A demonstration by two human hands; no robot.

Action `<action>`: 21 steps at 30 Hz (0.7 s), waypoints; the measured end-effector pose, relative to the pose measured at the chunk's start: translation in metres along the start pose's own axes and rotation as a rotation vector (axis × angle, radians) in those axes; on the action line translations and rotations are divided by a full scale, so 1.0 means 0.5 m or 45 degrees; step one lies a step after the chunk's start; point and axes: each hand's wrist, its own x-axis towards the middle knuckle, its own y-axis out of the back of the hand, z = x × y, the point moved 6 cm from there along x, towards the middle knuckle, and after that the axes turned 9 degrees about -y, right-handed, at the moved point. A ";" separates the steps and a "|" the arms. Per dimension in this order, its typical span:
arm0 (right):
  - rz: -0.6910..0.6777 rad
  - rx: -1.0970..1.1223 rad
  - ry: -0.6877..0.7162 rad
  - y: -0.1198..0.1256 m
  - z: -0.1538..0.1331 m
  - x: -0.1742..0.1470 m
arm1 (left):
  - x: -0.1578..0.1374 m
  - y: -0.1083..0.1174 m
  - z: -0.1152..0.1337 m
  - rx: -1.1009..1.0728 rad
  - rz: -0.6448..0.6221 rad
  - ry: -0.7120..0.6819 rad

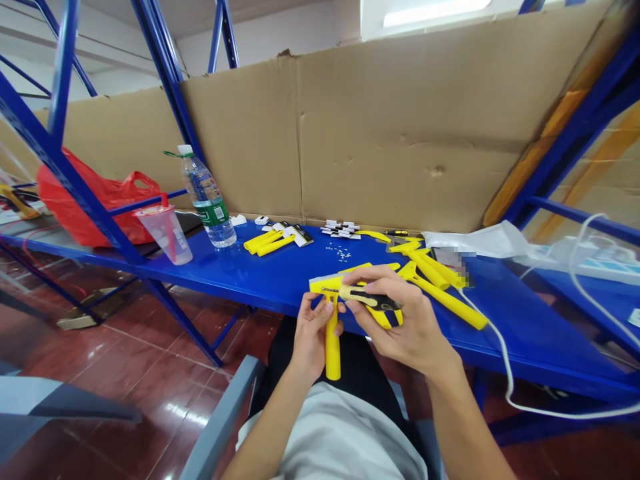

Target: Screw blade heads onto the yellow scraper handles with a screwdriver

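My left hand (313,328) is wrapped round the neck of a yellow scraper (333,353), its handle pointing down toward my lap and its wide head up at the table's edge. In my right hand (400,313) is a screwdriver (373,298) with a black and pale yellow handle. Its shaft points left, with the tip at the scraper's head; whether it sits in a screw is too small to tell. Behind and right of my right hand, more yellow scrapers (450,300) lie in a loose pile. Small whitish bits (343,253) are scattered on the blue table (240,277).
Packaged yellow scrapers (273,241) and a stack of small black-and-white boxes (341,229) lie toward the back. Left stand a water bottle (213,210), a plastic cup (167,233) and a red bag (95,200). A white cable (507,373) hangs over the right edge. Cardboard (380,133) walls the back.
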 end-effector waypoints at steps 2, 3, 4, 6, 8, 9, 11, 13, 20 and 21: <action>-0.018 0.039 -0.011 0.000 -0.003 0.000 | 0.000 0.000 0.000 -0.001 0.007 0.001; -0.026 0.046 -0.014 0.000 -0.003 -0.001 | 0.000 0.001 0.000 0.000 0.010 0.004; -0.029 0.039 -0.011 -0.001 -0.003 -0.001 | 0.000 0.002 -0.001 0.000 0.012 0.007; -0.014 -0.006 0.003 -0.001 -0.001 -0.002 | 0.000 0.004 -0.002 0.001 0.018 0.010; 0.006 -0.040 0.007 0.001 0.001 -0.002 | 0.001 0.006 -0.004 0.002 0.023 0.014; 0.008 -0.037 0.001 0.001 0.001 -0.001 | 0.001 0.006 -0.004 0.002 0.025 0.012; -0.008 -0.001 -0.010 0.001 -0.001 -0.001 | 0.001 0.006 -0.004 0.004 0.025 0.010; -0.022 0.033 -0.018 0.000 -0.004 0.000 | 0.001 0.005 -0.003 0.002 0.022 0.007; -0.038 0.022 -0.027 -0.006 0.000 -0.003 | 0.001 0.007 -0.005 -0.020 0.009 0.022; -0.036 0.026 -0.030 -0.006 0.000 -0.004 | 0.001 0.007 -0.005 -0.014 0.004 0.020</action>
